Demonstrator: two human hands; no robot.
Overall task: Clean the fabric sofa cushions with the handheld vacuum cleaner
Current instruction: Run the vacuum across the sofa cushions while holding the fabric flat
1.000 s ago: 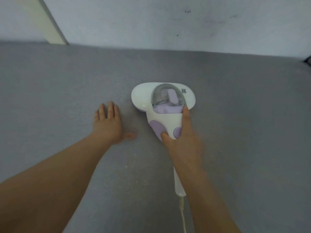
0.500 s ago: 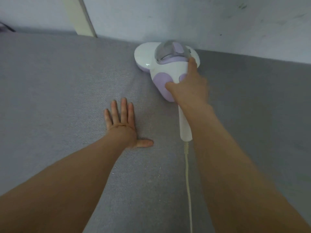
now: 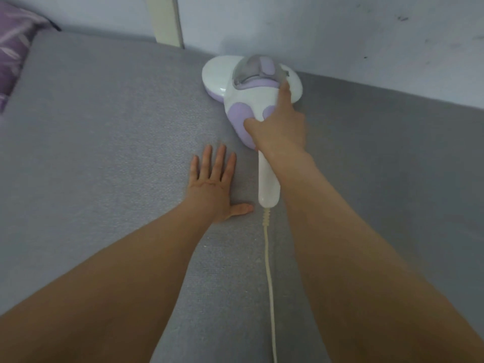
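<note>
The right hand (image 3: 279, 127) still grips the vacuum (image 3: 251, 95), its head at the cushion's (image 3: 104, 153) far edge against the wall (image 3: 327, 35). The left hand (image 3: 212, 184) stays flat, fingers spread, holding nothing.

The right hand (image 3: 280, 127) grips the body of the white and lilac handheld vacuum cleaner (image 3: 251, 100), index finger stretched along its top. The vacuum's head sits on the grey sofa cushion (image 3: 104, 153), up against the pale wall (image 3: 314, 30). The left hand (image 3: 212, 184) rests flat on the cushion just beside the vacuum's handle, fingers straight. A cream cord (image 3: 269, 284) trails from the handle. A purple patterned pillow (image 3: 13, 51) lies at far left.
</note>
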